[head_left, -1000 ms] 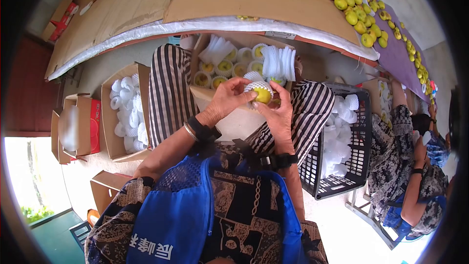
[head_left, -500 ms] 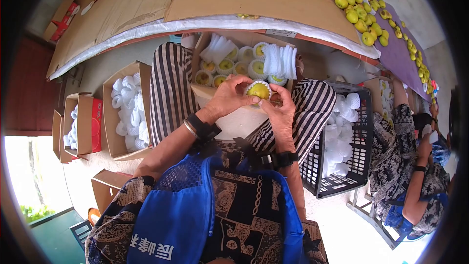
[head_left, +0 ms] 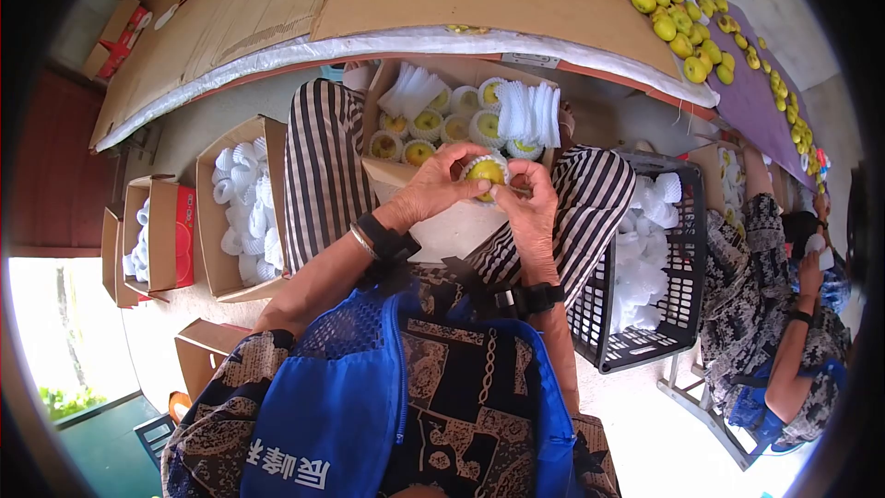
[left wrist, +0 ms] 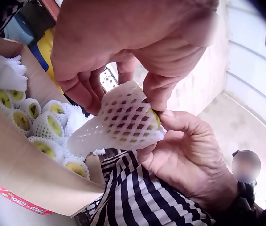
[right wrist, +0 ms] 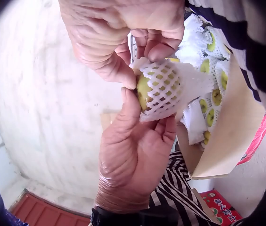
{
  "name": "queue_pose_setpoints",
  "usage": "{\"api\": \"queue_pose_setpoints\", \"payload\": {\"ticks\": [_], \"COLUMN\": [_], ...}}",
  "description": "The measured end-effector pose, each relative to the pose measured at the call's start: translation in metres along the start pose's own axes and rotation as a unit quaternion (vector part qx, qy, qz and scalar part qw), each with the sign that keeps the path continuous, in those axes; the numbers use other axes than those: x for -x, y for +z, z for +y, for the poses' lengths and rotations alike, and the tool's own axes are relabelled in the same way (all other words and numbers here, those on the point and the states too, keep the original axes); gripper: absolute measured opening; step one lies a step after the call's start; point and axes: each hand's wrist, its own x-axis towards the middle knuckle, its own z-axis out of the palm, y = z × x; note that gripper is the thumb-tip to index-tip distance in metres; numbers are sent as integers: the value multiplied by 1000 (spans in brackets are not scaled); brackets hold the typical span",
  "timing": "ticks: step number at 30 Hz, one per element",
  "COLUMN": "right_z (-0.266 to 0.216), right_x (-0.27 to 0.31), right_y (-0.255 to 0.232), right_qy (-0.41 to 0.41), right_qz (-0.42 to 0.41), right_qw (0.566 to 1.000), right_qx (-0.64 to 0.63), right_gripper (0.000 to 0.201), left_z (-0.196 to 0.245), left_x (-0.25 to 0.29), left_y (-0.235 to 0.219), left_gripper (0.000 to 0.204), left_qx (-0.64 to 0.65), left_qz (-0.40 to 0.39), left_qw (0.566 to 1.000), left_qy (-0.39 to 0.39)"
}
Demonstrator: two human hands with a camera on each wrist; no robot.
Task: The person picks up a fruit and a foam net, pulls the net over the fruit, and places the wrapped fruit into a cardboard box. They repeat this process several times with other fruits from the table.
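Both the left hand and right hand pinch the netted fruit above the open carton. Only the wrist views show the foam net covering the fruit's underside.

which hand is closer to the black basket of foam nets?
Right. The right hand holds the netted fruit beside the black basket; the left hand grips the same fruit on the side away from it.

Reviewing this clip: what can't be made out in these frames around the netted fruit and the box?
- Fruit: in the left wrist view the foam net covers nearly all of it.
- Left hand and right hand: the head view hides their fingertips behind the fruit.
- Cardboard box: foam sleeves hide part of its contents.
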Motion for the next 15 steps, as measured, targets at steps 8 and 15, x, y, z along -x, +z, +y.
{"api": "queue_pose_setpoints", "payload": {"ticks": [8, 15], "right_z": [-5, 1], "right_x": [-2, -6], "right_y": [-2, -3], "right_qy": [-36, 31], "right_qz": [-16, -30], "right_qw": [997, 999], "right_qx": [64, -3], "right_gripper": [31, 34], "left_z": [-15, -12], "left_x": [-3, -2], "left_y": [2, 0], "left_gripper": [45, 44], "left_qx": [-94, 42], "left_qz": [6, -15], "left_qw": [995, 999], "left_qy": [37, -30]}}
